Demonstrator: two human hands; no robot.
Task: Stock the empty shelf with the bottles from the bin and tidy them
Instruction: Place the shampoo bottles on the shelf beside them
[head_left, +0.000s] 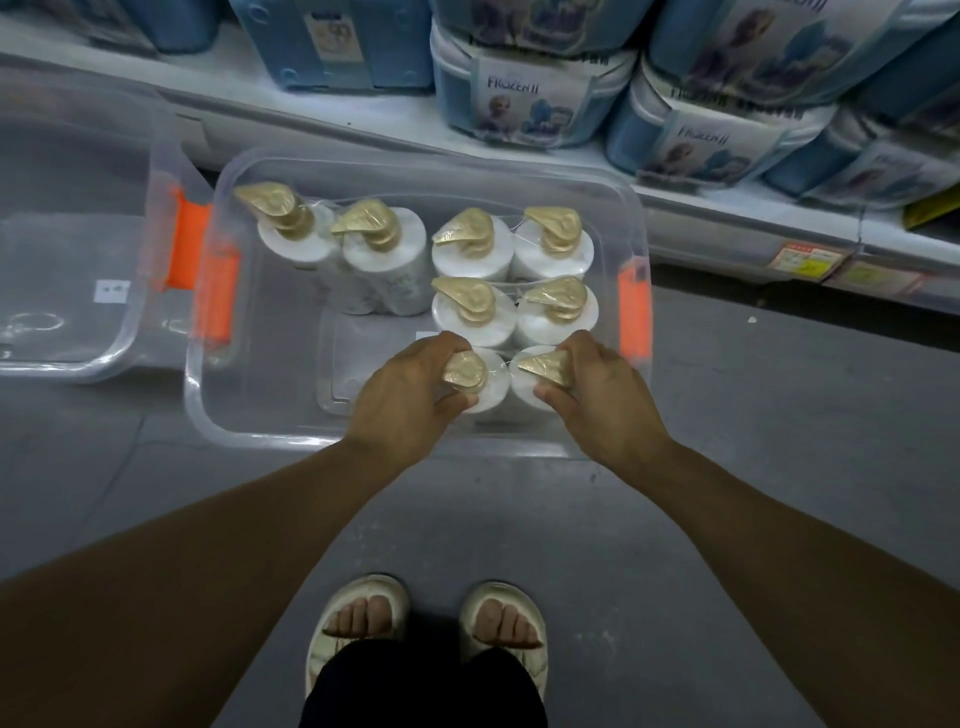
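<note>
Job's just starting: 8 bottles still in the bin. Left hand & right hand each curl round a front bottle's pump top; empty shelf isn't in view.

Both my arms reached forward and down, bare to the elbow and converging toward the middle. My left hand was turned palm inward, its fingers curled over the top and its thumb tucked underneath, gripping the gold pump of a bottle. My right hand mirrored it just beside, knuckles up, fingers wrapped round the gold pump of the neighbouring bottle with the thumb pressed against its near side. The two hands sat close together but apart. My wrists were nearly straight. Below, my feet stood side by side in pale sandals.
</note>
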